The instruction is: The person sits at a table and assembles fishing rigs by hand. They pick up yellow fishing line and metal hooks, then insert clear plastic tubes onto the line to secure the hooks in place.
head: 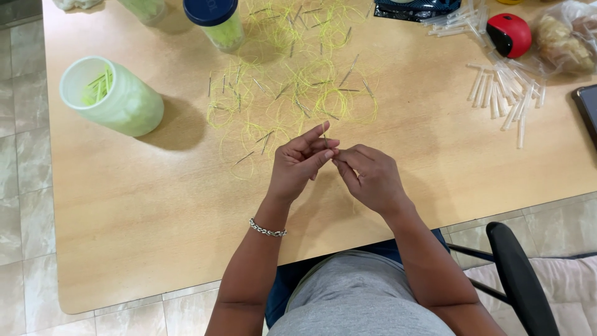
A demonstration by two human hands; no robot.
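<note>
Yellow thread (324,134) is pinched between left hand (303,165) and right hand (368,176), fingertips meeting, grips pressed together.

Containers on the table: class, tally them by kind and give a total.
Open pale green jar: 1
Blue-lidded jar: 1
Jar cut off by the top edge: 1
Total: 3

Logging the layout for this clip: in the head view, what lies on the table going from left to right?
Open pale green jar → blue-lidded jar → tangle of yellow thread loops and needles → left hand meeting right hand → clear tubes → dark phone at the table edge.
</note>
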